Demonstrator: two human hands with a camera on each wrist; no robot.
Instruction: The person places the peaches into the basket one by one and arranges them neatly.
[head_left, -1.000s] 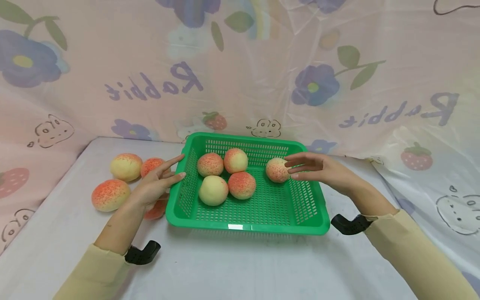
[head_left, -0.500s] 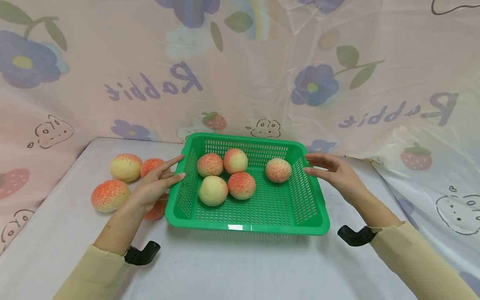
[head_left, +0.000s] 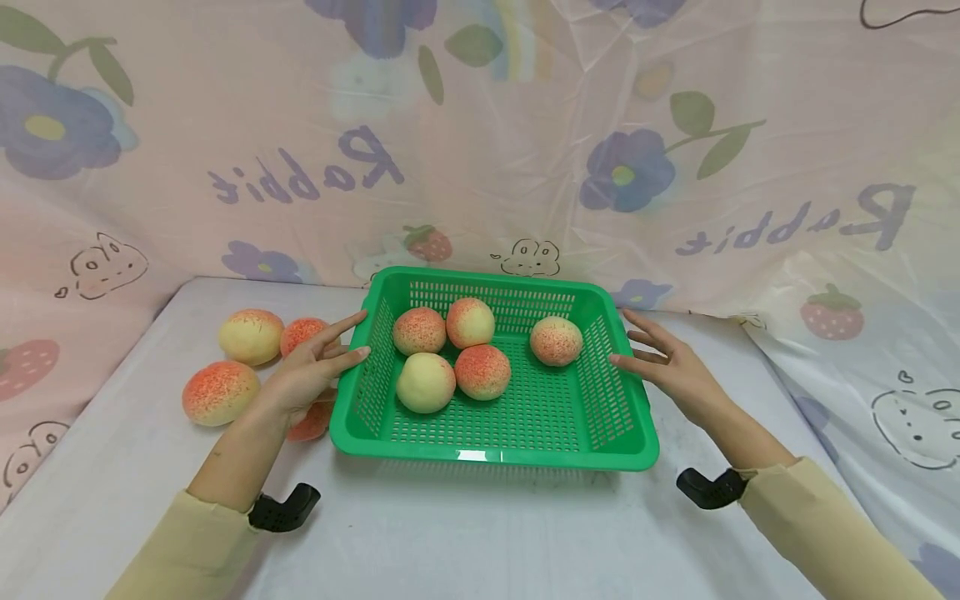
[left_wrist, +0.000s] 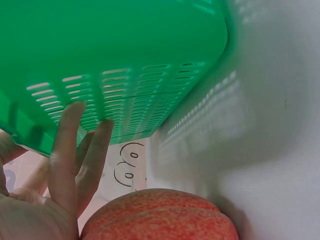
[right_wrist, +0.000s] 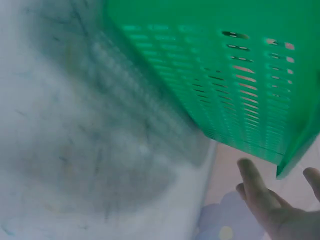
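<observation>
A green plastic basket (head_left: 495,456) with slotted walls stands on the table, several peaches inside it. Four are avoided as a count here: a cluster including a pale peach (head_left: 426,383) and a red peach (head_left: 483,372) lies on the left, and a speckled peach (head_left: 556,341) lies alone at right. My left hand (head_left: 300,373) holds the basket's left rim, thumb over it and fingers against the outer wall. At the right rim, my right hand (head_left: 678,371) has its thumb and fingers spread; in the right wrist view its fingers (right_wrist: 255,185) look apart from the basket.
Left of the basket several more peaches lie on the white table (head_left: 465,542), among them a yellow peach (head_left: 251,337) and a red-yellow peach (head_left: 221,393). Another red peach (left_wrist: 160,217) sits beneath my left hand. A printed cloth (head_left: 480,167) hangs behind.
My right hand has moved from beside the lone peach inside the basket out to the right rim. My left hand and the peaches have stayed in place.
</observation>
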